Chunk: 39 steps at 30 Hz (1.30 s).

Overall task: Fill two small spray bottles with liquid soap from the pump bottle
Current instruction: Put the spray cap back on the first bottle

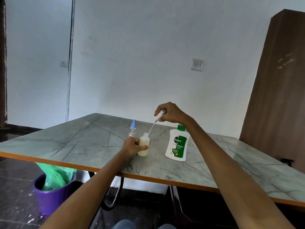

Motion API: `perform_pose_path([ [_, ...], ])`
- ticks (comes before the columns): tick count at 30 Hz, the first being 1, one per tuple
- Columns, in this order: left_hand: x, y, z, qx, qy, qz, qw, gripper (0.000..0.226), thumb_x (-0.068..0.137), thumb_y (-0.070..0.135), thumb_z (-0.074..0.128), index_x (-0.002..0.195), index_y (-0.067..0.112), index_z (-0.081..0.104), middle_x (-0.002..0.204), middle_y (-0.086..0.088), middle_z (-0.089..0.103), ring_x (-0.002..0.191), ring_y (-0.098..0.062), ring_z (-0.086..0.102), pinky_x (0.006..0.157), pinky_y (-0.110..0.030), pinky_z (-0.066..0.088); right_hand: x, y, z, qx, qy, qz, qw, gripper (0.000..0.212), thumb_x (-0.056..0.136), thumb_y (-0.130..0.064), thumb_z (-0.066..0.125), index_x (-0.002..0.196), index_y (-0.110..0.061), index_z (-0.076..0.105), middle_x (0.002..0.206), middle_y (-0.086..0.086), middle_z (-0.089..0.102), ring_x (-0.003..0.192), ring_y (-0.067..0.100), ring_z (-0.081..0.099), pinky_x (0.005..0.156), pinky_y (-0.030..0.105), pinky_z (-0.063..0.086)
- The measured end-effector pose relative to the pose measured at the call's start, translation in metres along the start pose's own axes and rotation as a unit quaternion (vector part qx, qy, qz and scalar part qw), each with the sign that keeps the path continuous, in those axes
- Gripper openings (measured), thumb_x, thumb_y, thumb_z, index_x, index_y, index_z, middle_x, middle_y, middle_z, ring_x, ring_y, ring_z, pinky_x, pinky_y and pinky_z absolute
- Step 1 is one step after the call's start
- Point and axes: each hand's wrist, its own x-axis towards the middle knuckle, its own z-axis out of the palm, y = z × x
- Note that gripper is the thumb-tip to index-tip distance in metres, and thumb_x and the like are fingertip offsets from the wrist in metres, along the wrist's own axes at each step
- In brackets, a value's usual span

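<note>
My right hand (170, 113) pinches the spray head (160, 114) above and right of the open small bottle (144, 146), its dip tube (152, 128) slanting down-left with the tip at the bottle's mouth; my left hand (134, 145) wraps the upright, soap-filled bottle. It stands mid-desk (82, 142), with the second spray bottle (133, 128) behind it, the pump bottle (177, 144) to its right, and a white wall beyond.

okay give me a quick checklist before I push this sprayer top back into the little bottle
1. Left hand holds the small spray bottle upright on the table: ok.
2. Right hand pinches the sprayer head: ok.
3. Dip tube tip at the bottle's mouth: ok.
4. Bottle filled with soap: ok, mostly full.
5. Dettol bottle clear of the hands: ok.
6. Second spray bottle filled: cannot tell.
</note>
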Motion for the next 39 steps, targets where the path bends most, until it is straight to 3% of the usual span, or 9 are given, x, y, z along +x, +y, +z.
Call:
perform_pose_path([
  [5, 0.001, -0.001, -0.001, 0.003, 0.0, 0.001, 1.0, 0.042, 0.078, 0.023, 0.072, 0.11, -0.003, 0.063, 0.111, -0.017, 0.065, 0.103, -0.026, 0.061, 0.08, -0.021, 0.043, 0.006, -0.011, -0.007, -0.004, 0.019, -0.012, 1.0, 0.026, 0.073, 0.004, 0.07, 0.097, -0.006, 0.071, 0.092, 0.008, 0.057, 0.079, 0.016, 0.051, 0.058, 0.015, 0.04],
  [12, 0.001, 0.002, -0.002, 0.012, -0.003, -0.011, 1.0, 0.043, 0.078, 0.023, 0.072, 0.111, -0.003, 0.063, 0.114, -0.017, 0.065, 0.105, -0.026, 0.061, 0.08, -0.021, 0.042, 0.011, -0.01, 0.017, -0.032, -0.04, -0.011, 0.999, 0.025, 0.075, 0.001, 0.07, 0.098, -0.007, 0.07, 0.096, 0.005, 0.056, 0.078, 0.012, 0.049, 0.058, 0.012, 0.037],
  [16, 0.001, 0.001, -0.002, 0.013, 0.001, -0.011, 1.0, 0.041, 0.077, 0.023, 0.073, 0.107, -0.003, 0.065, 0.111, -0.016, 0.066, 0.102, -0.025, 0.061, 0.068, -0.014, 0.042, 0.013, -0.006, 0.035, -0.026, -0.079, 0.002, 0.997, 0.022, 0.083, -0.002, 0.064, 0.104, -0.005, 0.068, 0.099, 0.003, 0.053, 0.073, 0.005, 0.049, 0.052, 0.005, 0.037],
  [20, 0.002, 0.0, -0.002, 0.016, 0.001, -0.011, 1.0, 0.041, 0.077, 0.024, 0.073, 0.106, -0.003, 0.065, 0.109, -0.016, 0.067, 0.101, -0.025, 0.062, 0.074, -0.019, 0.041, 0.017, -0.001, 0.048, -0.034, -0.095, 0.014, 0.995, 0.028, 0.081, -0.001, 0.066, 0.108, -0.004, 0.064, 0.106, 0.007, 0.053, 0.09, 0.016, 0.049, 0.059, 0.01, 0.038],
  [23, 0.002, -0.001, -0.003, 0.014, 0.0, -0.005, 1.0, 0.042, 0.077, 0.024, 0.073, 0.108, -0.003, 0.064, 0.112, -0.015, 0.066, 0.102, -0.024, 0.062, 0.076, -0.019, 0.043, 0.022, 0.0, 0.051, -0.036, -0.108, 0.014, 0.993, 0.027, 0.08, -0.001, 0.067, 0.107, -0.004, 0.065, 0.115, 0.012, 0.056, 0.093, 0.016, 0.049, 0.059, 0.01, 0.038],
  [29, 0.004, -0.002, -0.004, 0.01, -0.005, -0.01, 1.0, 0.044, 0.076, 0.025, 0.073, 0.11, -0.002, 0.064, 0.112, -0.015, 0.066, 0.103, -0.024, 0.062, 0.079, -0.019, 0.043, 0.028, -0.005, 0.054, -0.074, -0.143, -0.004, 0.987, 0.03, 0.079, 0.002, 0.068, 0.108, -0.004, 0.066, 0.1, 0.005, 0.048, 0.087, 0.016, 0.046, 0.058, 0.012, 0.036],
  [36, 0.005, -0.003, -0.003, 0.01, -0.007, -0.015, 1.0, 0.046, 0.077, 0.025, 0.073, 0.113, -0.002, 0.063, 0.116, -0.014, 0.065, 0.107, -0.024, 0.061, 0.082, -0.021, 0.044, 0.034, -0.01, 0.052, -0.125, -0.173, -0.013, 0.977, 0.029, 0.077, 0.006, 0.068, 0.105, -0.003, 0.067, 0.1, 0.003, 0.047, 0.088, 0.015, 0.044, 0.058, 0.013, 0.035],
  [39, 0.004, -0.002, -0.002, 0.014, -0.004, -0.014, 1.0, 0.045, 0.077, 0.026, 0.073, 0.112, -0.001, 0.063, 0.115, -0.014, 0.065, 0.106, -0.023, 0.061, 0.08, -0.019, 0.043, 0.032, -0.009, 0.054, -0.118, -0.188, -0.006, 0.975, 0.03, 0.076, 0.008, 0.068, 0.104, -0.003, 0.068, 0.099, 0.005, 0.05, 0.077, 0.011, 0.045, 0.057, 0.014, 0.036],
])
